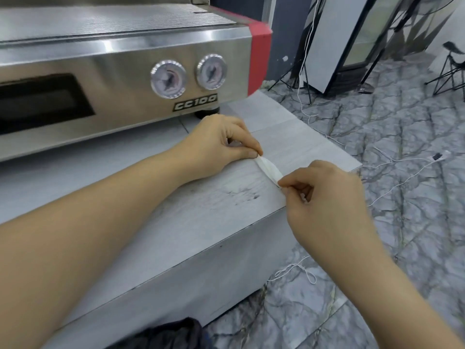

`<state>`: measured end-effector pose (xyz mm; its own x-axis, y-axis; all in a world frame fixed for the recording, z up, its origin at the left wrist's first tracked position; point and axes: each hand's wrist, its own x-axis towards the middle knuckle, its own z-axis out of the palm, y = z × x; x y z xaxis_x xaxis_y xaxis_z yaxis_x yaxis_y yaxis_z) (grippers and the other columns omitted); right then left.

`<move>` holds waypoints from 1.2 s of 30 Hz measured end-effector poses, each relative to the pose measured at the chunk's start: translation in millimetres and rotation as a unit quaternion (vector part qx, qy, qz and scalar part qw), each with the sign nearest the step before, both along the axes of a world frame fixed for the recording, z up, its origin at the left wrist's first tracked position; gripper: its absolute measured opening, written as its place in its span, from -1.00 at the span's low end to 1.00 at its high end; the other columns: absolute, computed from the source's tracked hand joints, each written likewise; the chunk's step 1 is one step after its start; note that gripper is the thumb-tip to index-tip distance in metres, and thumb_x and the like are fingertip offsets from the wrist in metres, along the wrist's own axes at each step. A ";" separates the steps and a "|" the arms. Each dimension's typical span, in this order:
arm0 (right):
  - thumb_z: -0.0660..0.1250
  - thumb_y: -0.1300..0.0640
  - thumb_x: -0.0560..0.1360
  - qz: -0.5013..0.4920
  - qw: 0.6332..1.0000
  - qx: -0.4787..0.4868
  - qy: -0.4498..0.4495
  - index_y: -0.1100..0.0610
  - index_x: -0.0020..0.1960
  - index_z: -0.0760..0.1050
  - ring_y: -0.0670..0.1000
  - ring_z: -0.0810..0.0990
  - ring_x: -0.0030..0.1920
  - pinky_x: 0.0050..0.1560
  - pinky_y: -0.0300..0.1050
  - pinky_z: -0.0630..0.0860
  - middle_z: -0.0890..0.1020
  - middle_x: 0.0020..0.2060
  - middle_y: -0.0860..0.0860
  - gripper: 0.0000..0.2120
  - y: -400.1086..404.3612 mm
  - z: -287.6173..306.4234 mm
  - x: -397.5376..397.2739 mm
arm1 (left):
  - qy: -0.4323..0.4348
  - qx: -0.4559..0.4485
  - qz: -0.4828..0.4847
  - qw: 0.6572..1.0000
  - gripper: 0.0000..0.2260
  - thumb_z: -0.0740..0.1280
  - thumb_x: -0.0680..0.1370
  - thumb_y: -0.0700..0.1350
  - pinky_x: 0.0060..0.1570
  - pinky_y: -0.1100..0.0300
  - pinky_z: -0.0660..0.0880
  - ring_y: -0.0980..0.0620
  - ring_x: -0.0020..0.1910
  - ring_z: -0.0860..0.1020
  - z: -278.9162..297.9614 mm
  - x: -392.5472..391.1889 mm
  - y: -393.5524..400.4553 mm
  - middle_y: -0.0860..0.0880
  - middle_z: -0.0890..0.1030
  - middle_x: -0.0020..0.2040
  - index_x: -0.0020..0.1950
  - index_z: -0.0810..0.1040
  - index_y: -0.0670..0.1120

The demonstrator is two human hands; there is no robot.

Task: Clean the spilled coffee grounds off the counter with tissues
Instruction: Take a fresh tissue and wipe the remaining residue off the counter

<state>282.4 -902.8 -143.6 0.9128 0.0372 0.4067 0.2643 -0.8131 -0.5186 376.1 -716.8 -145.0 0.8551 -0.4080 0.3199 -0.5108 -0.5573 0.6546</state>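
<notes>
A folded white tissue [268,169] is stretched just above the pale grey counter [156,222]. My left hand [221,144] pinches its far end between thumb and forefinger. My right hand [324,195] pinches its near end at the counter's right edge. A thin smear of dark coffee grounds [241,195] lies on the counter just left of the tissue, between my two hands.
A steel espresso machine [120,71] with two round gauges and a red side panel fills the back of the counter. To the right the counter drops to a marbled floor [392,222] with white cables, tripod legs and a leaning panel. A dark cloth [171,333] sits at the bottom edge.
</notes>
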 end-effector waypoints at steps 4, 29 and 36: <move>0.34 0.35 0.43 0.003 1.000 -0.004 0.010 0.15 -0.19 0.66 0.04 0.51 -0.26 -0.27 -0.02 0.50 0.53 -0.31 0.04 -0.83 39.2 1.4 -23.6 | -0.011 0.015 0.002 1.000 -0.91 0.48 0.48 -0.11 0.04 0.14 0.48 0.10 -0.05 0.58 2.5 -22.7 34.7 0.06 0.66 -0.10 -0.03 0.74 -0.02; 0.35 0.44 0.39 0.172 0.985 -0.015 0.014 0.23 -0.18 0.65 0.10 0.47 -0.31 -0.40 0.04 0.49 0.49 -0.34 0.06 -0.83 259.0 -1.1 -165.2 | -0.007 0.061 0.134 0.989 -0.89 0.45 0.48 -0.05 -0.02 0.20 0.43 0.04 -0.07 0.51 1.1 -223.4 283.5 0.07 0.63 -0.11 -0.02 0.73 0.03; 0.41 0.43 0.39 0.246 0.968 -0.039 0.013 0.16 -0.13 0.68 0.04 0.47 -0.33 -0.43 -0.03 0.48 0.49 -0.36 0.03 -0.79 259.5 1.1 -181.7 | -0.042 0.075 0.175 0.981 -0.87 0.43 0.50 -0.05 -0.04 0.12 0.43 0.02 -0.09 0.50 -0.9 -283.5 302.0 0.08 0.62 -0.12 0.00 0.73 0.02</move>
<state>100.7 -643.3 -142.5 0.7866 0.5000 0.3623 0.6174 -0.6286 -0.4729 92.6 -414.9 -145.9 0.9244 -0.1420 0.3541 -0.3197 -0.7948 0.5158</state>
